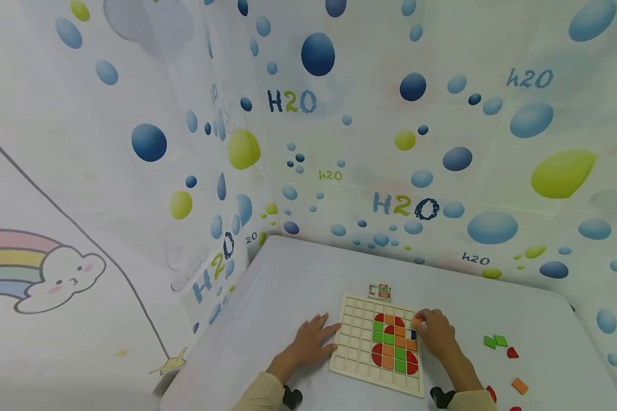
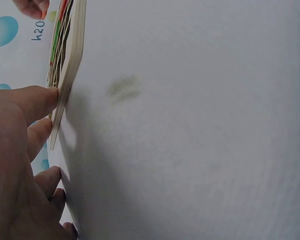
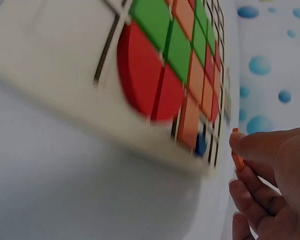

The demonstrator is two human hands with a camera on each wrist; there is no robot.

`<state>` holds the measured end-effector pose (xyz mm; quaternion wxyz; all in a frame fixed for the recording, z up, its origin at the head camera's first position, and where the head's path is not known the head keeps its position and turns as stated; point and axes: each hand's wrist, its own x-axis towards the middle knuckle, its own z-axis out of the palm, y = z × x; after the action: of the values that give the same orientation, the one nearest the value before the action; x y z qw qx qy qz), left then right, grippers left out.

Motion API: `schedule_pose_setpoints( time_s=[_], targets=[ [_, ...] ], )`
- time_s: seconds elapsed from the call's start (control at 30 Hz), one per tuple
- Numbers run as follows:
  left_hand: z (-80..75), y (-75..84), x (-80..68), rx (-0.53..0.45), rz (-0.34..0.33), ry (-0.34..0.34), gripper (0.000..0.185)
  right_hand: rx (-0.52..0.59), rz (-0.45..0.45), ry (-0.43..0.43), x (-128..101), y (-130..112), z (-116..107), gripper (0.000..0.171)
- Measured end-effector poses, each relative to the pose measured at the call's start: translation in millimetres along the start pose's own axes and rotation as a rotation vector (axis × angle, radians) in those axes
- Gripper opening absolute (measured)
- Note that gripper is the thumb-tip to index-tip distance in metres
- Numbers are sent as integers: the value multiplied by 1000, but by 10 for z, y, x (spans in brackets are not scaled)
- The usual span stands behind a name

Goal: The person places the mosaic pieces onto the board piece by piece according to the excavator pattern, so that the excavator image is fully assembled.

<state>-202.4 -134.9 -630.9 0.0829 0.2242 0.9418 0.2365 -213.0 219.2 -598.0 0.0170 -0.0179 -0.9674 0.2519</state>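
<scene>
A pale wooden grid board [image 1: 355, 342] lies on the white table, with red, green and orange tiles filling part of its middle and right side. My left hand [image 1: 311, 341] lies with fingers spread at the board's left edge; in the left wrist view, thumb and index fingertip touch its side. Between thumb and fingertips, my right hand [image 1: 437, 331] pinches a thin orange tile [image 3: 237, 157] close over the board's upper right edge. A small dark blue piece [image 3: 201, 144] sits in the grid beside an orange tile [image 3: 188, 122], just below that hand.
Behind the board lies a small pattern card [image 1: 380, 290]. To the right are loose pieces: two green tiles [image 1: 495, 341], a red piece [image 1: 512, 353], an orange tile [image 1: 520, 386] and more red ones near the front. Printed fabric walls [image 1: 339, 142] stand behind and left of the table.
</scene>
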Motion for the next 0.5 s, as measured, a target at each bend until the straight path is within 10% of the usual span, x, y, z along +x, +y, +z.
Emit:
schedule_pose_setpoints(
  time_s=[0.5],
  targets=[
    [7,-13,-8,-5,9,5,55,24,-282,15,21,-643,469,14]
  ],
)
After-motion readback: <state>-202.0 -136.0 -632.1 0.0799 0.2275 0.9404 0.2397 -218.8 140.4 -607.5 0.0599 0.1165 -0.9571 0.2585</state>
